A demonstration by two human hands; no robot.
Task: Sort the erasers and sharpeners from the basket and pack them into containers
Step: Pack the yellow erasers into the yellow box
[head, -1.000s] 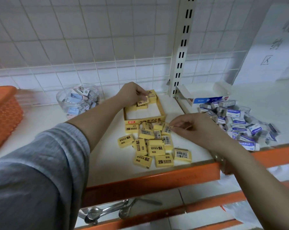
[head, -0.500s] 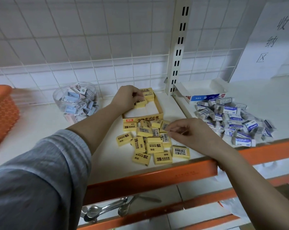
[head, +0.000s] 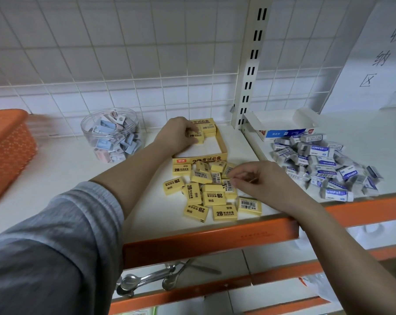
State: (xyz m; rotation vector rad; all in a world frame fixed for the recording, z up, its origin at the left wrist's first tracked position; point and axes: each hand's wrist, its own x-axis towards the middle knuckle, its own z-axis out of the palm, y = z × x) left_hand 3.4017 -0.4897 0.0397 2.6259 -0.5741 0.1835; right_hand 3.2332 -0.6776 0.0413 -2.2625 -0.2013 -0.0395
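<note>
Head view: the left hand (head: 177, 134) grips a yellow eraser (head: 196, 137) inside the yellow box (head: 222, 146) near the shelf's back edge. The right hand (head: 260, 180) pinches an eraser from the yellow pile (head: 206, 192) at the front edge. Grey erasers (head: 322, 162) lie heaped rightward; the sharpener jar (head: 111, 133) stands left.

White wire-grid back panel (head: 124, 53), slotted upright (head: 251, 64), orange-edged white shelf (head: 210, 241).

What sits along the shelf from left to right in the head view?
Orange basket → clear jar of sharpeners → yellow eraser box, where the left hand sets an eraser → white eraser box → pile of white erasers.
</note>
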